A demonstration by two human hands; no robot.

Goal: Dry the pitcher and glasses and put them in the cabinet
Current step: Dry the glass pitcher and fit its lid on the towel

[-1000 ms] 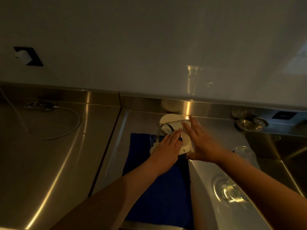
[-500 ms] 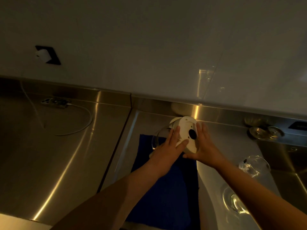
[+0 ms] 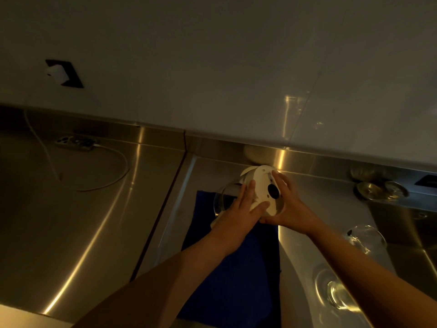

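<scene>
The pitcher (image 3: 261,185) has a clear glass body and a white base with a dark round spot, and it is tipped so the base faces me. Both hands hold it above the far end of a blue cloth (image 3: 231,268). My left hand (image 3: 238,213) grips its left side, fingers across the white base. On its right side is my right hand (image 3: 287,204), thumb beneath. Two clear glasses stand on the steel to the right: one (image 3: 365,236) near the sink edge, another (image 3: 331,288) closer, partly behind my right forearm.
A steel counter (image 3: 82,221) stretches left, with a power strip (image 3: 75,142) and a white cable (image 3: 111,176) at the back. A wall socket (image 3: 62,73) holds a white plug. At right is a sink (image 3: 416,247) with round metal fittings (image 3: 380,189) behind it.
Both hands have tipped the pitcher up and lifted its white base towards me; the dark spot on the base now shows. The view has shifted a little to the left.
</scene>
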